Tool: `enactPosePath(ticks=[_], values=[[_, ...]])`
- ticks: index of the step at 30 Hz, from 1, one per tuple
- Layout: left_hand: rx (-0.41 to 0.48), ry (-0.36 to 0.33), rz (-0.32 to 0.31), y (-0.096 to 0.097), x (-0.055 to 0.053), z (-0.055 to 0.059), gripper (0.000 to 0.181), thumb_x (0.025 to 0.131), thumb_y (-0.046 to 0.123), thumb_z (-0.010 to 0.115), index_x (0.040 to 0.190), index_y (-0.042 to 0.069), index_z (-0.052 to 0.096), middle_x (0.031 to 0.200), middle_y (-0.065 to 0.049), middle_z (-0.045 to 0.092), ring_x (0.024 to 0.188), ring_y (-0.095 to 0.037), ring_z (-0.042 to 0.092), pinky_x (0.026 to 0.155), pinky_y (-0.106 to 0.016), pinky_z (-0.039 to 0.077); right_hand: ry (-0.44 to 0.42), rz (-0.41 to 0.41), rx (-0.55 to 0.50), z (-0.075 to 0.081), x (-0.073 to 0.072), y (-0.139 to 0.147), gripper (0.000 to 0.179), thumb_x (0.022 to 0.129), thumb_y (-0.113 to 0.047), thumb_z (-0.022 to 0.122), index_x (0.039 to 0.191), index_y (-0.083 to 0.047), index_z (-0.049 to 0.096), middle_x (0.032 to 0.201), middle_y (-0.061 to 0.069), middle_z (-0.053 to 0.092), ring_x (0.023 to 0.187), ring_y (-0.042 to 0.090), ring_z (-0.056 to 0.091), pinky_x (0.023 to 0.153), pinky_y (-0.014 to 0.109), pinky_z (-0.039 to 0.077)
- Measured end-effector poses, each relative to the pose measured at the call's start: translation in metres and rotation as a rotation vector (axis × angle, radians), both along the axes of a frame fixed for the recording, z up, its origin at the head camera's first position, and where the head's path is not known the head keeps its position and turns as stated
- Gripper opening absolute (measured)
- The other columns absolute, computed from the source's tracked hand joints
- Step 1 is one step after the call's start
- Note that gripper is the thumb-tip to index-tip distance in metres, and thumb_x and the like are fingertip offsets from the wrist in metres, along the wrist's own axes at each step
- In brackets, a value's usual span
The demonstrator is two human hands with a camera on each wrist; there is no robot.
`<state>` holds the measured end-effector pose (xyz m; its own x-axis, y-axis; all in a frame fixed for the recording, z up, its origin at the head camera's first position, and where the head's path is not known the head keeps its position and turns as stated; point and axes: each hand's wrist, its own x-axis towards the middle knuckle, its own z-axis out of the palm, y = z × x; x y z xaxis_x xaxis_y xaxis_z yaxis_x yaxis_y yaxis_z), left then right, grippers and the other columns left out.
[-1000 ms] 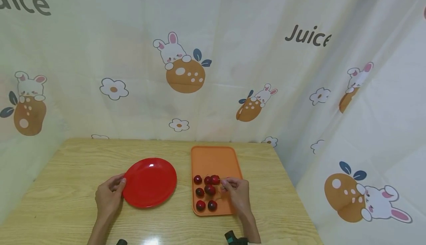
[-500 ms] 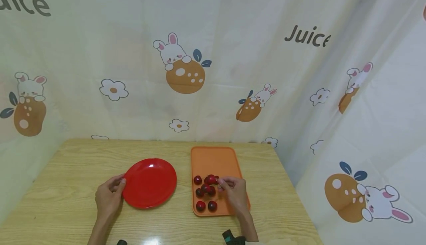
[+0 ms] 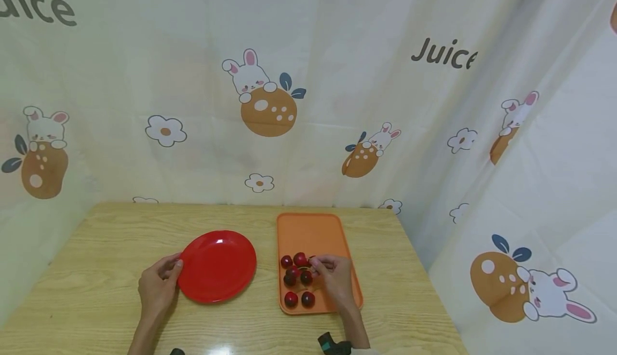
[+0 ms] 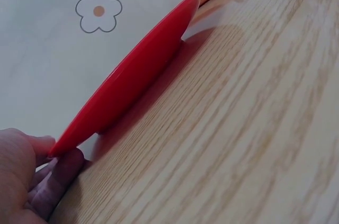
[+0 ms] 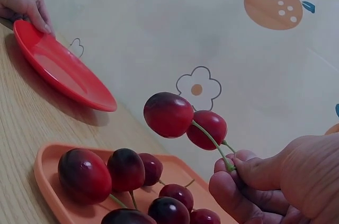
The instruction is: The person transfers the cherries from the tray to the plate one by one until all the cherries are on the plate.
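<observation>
Wood-grain table (image 3: 120,232). Orange tray (image 3: 310,232) right of its middle, far end just short of the table's far edge. Red plate (image 3: 217,266) left of the tray; no cherry on it. Left hand (image 3: 159,288) pinching the plate's left rim; right hand (image 3: 337,280) pinching stems (image 5: 213,139). Work looks early: one pair of cherries (image 5: 168,115) raised above the tray; remaining cherries (image 5: 85,176) lie in its near half, seemingly all left to lift.

Passage between plate (image 3: 218,266) and tray (image 3: 310,232); cherries (image 3: 306,278) crowd tray's near half.
</observation>
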<state>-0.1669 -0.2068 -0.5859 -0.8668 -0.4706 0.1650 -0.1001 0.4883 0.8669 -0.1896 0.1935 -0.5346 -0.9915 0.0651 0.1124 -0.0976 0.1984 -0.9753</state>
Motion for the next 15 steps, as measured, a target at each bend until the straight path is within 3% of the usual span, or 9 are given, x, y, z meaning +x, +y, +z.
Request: enactPosePath(ticks=[7, 15], values=[[0.005, 0.003, -0.008, 0.0, -0.001, 0.0, 0.027, 0.098, 0.022, 0.065, 0.122, 0.011, 0.072, 0.11, -0.014, 0.076, 0.07, 0.008, 0.059, 0.064, -0.011, 0.043, 0.016, 0.026, -0.043, 0.002, 0.0, -0.006, 0.014, 0.092, -0.005, 0.07, 0.093, 0.009, 0.074, 0.083, 0.031, 0.072, 0.061, 0.022, 0.071, 0.064, 0.038, 0.06], [-0.002, -0.006, -0.011, 0.0, 0.001, 0.001, 0.028, 0.099, 0.024, 0.065, 0.123, 0.012, 0.071, 0.11, -0.013, 0.076, 0.071, 0.008, 0.058, 0.066, -0.01, 0.042, 0.0, 0.048, -0.058, 0.001, 0.0, -0.016, 0.014, 0.092, -0.006, 0.07, 0.093, 0.008, 0.075, 0.082, 0.031, 0.072, 0.065, 0.036, 0.072, 0.066, 0.044, 0.06]])
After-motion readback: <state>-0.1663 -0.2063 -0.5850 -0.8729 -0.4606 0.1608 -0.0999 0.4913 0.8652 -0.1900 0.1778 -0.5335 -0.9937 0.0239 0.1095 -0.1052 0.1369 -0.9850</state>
